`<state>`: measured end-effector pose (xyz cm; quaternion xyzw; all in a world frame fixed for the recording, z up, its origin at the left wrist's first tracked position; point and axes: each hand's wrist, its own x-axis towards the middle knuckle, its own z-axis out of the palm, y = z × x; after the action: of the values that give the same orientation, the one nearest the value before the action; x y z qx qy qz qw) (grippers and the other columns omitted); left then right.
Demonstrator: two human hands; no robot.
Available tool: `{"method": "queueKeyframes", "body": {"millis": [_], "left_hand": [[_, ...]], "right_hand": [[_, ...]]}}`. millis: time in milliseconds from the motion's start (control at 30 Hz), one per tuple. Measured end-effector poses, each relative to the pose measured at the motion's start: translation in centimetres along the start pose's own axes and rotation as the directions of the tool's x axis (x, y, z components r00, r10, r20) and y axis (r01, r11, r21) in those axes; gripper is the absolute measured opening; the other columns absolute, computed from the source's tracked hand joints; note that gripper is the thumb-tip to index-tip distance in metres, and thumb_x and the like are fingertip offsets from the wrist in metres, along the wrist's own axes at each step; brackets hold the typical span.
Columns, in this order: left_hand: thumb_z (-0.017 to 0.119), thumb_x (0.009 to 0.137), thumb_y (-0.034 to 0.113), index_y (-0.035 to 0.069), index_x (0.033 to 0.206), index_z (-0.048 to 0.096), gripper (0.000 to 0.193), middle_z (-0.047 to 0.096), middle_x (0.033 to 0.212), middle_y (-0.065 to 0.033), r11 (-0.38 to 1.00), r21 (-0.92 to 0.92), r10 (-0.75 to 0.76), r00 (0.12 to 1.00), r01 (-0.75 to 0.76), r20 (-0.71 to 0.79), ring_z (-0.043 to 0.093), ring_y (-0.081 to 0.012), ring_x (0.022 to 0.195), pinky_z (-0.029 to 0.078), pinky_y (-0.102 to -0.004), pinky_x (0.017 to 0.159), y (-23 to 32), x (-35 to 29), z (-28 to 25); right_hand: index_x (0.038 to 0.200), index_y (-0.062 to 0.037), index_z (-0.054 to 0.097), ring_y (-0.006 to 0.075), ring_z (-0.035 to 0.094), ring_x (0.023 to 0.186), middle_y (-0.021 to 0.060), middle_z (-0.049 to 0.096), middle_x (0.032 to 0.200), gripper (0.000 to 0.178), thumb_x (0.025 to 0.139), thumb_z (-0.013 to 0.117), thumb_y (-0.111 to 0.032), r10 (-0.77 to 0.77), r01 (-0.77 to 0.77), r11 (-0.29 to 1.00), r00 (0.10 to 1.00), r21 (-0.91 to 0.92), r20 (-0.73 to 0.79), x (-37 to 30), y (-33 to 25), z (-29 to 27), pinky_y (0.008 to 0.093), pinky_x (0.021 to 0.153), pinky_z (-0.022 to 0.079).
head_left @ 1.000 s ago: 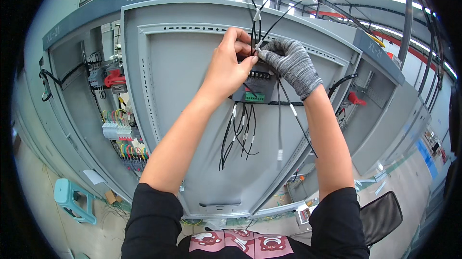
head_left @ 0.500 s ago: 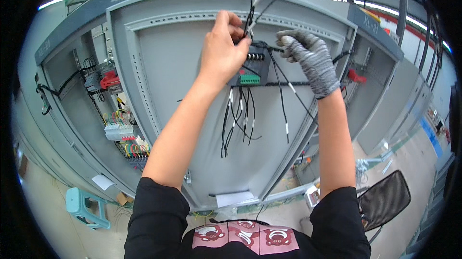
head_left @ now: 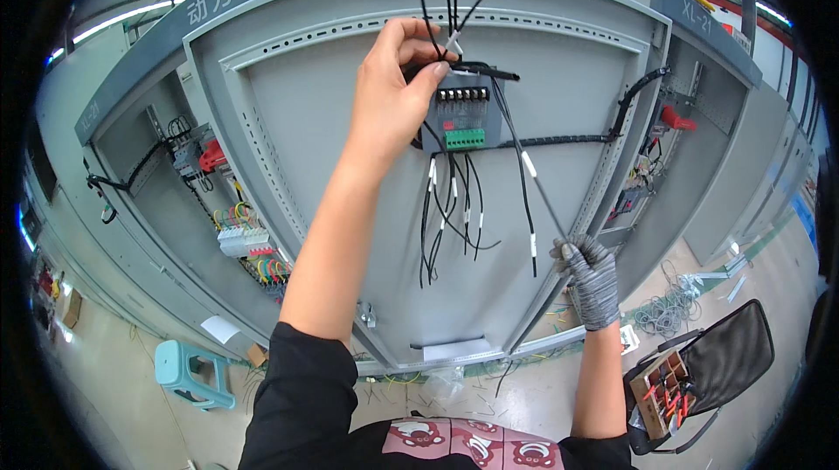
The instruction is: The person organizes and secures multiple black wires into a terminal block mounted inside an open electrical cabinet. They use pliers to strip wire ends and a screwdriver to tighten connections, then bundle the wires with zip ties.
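My bare left hand (head_left: 391, 99) is closed at the top of a dark grey meter-like module (head_left: 495, 116), its thumb and fingers pinching a bundle of black wires (head_left: 454, 9) with white sleeves that rise upward. On the module are a black terminal row (head_left: 463, 95) and a green terminal block (head_left: 465, 138). Lower right, my right hand (head_left: 592, 286) in a grey glove has its fingers closed around the end of a long black wire (head_left: 547, 199), which runs straight down from the module. Several sleeved wires (head_left: 430, 225) hang loose beneath the green block.
The module sits on a grey cabinet door panel (head_left: 350, 190). Open cabinets with red switches (head_left: 677, 118) and breakers (head_left: 245, 241) flank it. A blue stool (head_left: 179, 361) stands at left. At right, a black chair (head_left: 738, 352) bears a wooden tool box (head_left: 651, 391).
My right hand has dropped from beside the module to the lower right and taken the end of a long wire. My left hand keeps its pinch. The view has shifted slightly.
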<state>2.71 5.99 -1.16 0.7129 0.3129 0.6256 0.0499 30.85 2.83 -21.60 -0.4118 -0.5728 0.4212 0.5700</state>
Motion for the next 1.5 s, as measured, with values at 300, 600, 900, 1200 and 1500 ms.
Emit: {"method": "queueKeyframes", "body": {"millis": [300,600,900,1200,1500], "left_hand": [[0.053,0.090,0.002,0.002,0.122,0.048,0.033,0.065,0.108,-0.0114,0.997,-0.077,-0.021,0.999,0.025,0.049,0.059,-0.0168,0.107,0.044,-0.0299,0.095,0.5,0.0,-0.6],[0.050,0.086,-0.007,-0.002,0.105,0.050,0.019,0.061,0.102,-0.0157,0.843,0.446,0.478,0.801,-0.302,-0.360,0.059,-0.0203,0.096,0.049,-0.0315,0.087,8.0,-15.5,3.3],[0.061,0.078,-0.001,0.003,0.100,0.058,0.023,0.060,0.101,-0.0129,0.974,0.110,-0.174,0.339,0.199,0.924,0.055,-0.0332,0.098,0.043,-0.0408,0.086,-1.5,-45.2,21.1],[0.065,0.078,0.005,0.005,0.106,0.057,0.029,0.058,0.103,-0.0130,0.827,0.532,-0.488,-0.235,0.185,0.841,0.053,-0.0339,0.104,0.044,-0.0412,0.090,-15.2,-62.5,18.5],[0.067,0.080,0.018,0.005,0.116,0.055,0.040,0.057,0.119,-0.0140,0.790,0.610,-0.576,-0.270,0.062,0.772,0.050,-0.0326,0.115,0.042,-0.0419,0.097,-24.3,-74.4,19.0]], "right_hand": [[0.102,0.0019,0.067,0.0117,0.063,0.070,0.0085,0.069,0.085,0.022,0.091,0.062,-0.017,0.171,-0.172,0.985,0.982,0.015,0.078,-5.2,7.0,-5.8,0.0241,0.063,0.051],[0.095,-0.0011,0.066,0.0104,0.058,0.068,0.0057,0.066,0.081,0.024,0.090,0.062,-0.024,0.461,-0.465,0.877,0.885,-0.121,-0.062,-14.6,18.5,-14.3,0.0262,0.061,0.048],[0.099,-0.0048,0.064,0.0123,0.060,0.059,0.0062,0.067,0.078,0.019,0.090,0.060,-0.021,0.911,-0.862,0.350,0.221,0.366,-0.350,-37.5,36.3,-22.5,0.0248,0.052,0.048],[0.095,-0.0056,0.064,0.0136,0.057,0.050,0.0053,0.065,0.069,0.015,0.088,0.064,-0.018,0.909,-0.790,0.100,-0.175,0.605,-0.379,-52.5,47.9,-13.9,0.0274,0.044,0.044],[0.100,0.0035,0.064,0.0173,0.065,0.064,0.0100,0.067,0.072,0.027,0.087,0.065,-0.020,0.927,-0.884,0.071,-0.112,0.462,-0.357,-49.7,75.5,-3.8,0.0297,0.058,0.053]]}}
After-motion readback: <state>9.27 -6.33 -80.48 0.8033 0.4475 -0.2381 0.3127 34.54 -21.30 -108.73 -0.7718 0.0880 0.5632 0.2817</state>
